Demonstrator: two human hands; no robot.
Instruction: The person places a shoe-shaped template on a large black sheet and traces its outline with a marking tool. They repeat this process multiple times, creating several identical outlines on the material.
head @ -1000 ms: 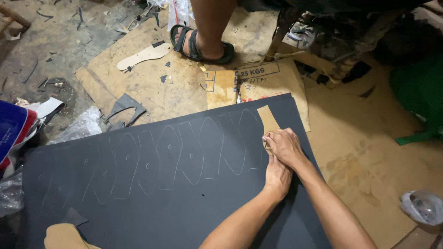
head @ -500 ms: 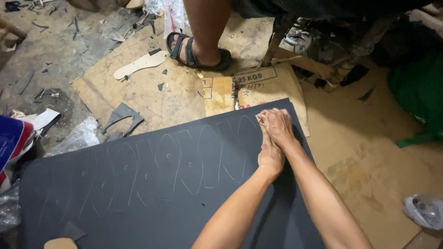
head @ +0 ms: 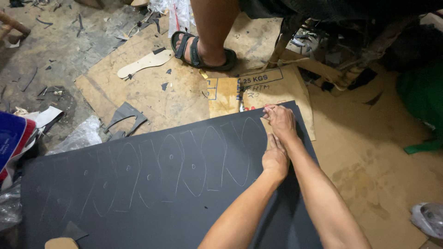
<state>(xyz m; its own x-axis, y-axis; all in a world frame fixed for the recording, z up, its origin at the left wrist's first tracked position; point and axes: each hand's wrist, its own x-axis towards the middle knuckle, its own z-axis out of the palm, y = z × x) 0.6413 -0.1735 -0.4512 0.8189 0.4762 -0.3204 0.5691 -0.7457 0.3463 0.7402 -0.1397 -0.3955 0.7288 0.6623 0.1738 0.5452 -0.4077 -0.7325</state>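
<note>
A large black rubber sheet lies on the floor with several sole outlines drawn on it in pale lines. A tan cardboard sole template rests near the sheet's far right corner, mostly hidden by my hands. My left hand lies flat on its near part and presses it down. My right hand sits on its far end with the fingertips pinched at the sheet's edge. Whether they hold a thin marker is too small to tell.
Another person's sandalled foot stands just beyond the sheet on brown cardboard. A loose sole cut-out lies to its left and black offcuts beside the sheet. A clear plastic bag is on the left and green fabric on the right.
Both hands and the template have slid away from me along the sheet's right side, up to its far corner. My right hand now reaches the sheet's far edge.
</note>
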